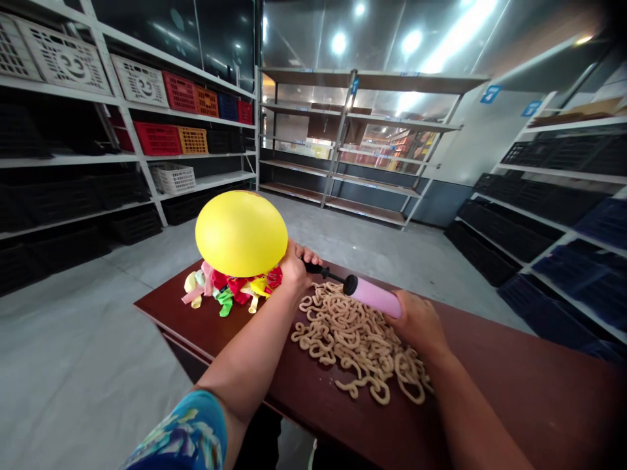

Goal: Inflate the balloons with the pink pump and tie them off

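A yellow balloon (241, 234), blown up large, sits just left of my left hand (296, 264). My left hand is closed around the black end of a hand balloon pump (373, 297), next to the balloon; the balloon's neck is hidden behind the fingers. The black rod of the pump shows between that end and the pink barrel. My right hand (416, 320) grips the right end of the pink barrel. Below the balloon lies a heap of limp, uninflated balloons (228, 290) in red, yellow, green and pink.
A tangled pile of beige, rope-like loops (353, 333) lies under the pump on the dark red-brown table (494, 365). Shelves with white, red and orange crates (181, 91) stand at left, bare-looking racks (337, 130) at the back, dark crates (548, 196) at right.
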The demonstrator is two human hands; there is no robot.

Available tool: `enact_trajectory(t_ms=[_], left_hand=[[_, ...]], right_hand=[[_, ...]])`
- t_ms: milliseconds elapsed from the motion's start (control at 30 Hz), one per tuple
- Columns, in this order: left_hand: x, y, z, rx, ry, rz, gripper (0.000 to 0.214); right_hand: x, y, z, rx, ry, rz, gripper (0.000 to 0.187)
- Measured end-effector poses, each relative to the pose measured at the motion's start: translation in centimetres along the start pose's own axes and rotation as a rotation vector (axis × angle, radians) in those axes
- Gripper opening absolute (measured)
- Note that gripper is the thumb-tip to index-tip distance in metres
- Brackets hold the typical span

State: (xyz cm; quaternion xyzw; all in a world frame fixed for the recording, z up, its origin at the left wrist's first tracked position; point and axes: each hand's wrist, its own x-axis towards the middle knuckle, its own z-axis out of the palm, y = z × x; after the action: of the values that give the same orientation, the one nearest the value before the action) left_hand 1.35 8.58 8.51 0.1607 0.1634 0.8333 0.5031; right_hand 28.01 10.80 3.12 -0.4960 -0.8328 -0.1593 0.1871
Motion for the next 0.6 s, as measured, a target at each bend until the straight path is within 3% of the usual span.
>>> enact_trajectory(t_ms=[200,600], left_hand=[[0.9,0.2,-0.9,-0.014,0.049,0.028,0.044],[-1.1,-2.9,-0.2,0.011,-0.008,-0.129,0.047]], right_hand=[[-0.5,2.8,0.3,-0.003,-0.017,0.048,0.026],[0.0,-2.0,0.6,0.029,-0.015,-0.083,0.031]])
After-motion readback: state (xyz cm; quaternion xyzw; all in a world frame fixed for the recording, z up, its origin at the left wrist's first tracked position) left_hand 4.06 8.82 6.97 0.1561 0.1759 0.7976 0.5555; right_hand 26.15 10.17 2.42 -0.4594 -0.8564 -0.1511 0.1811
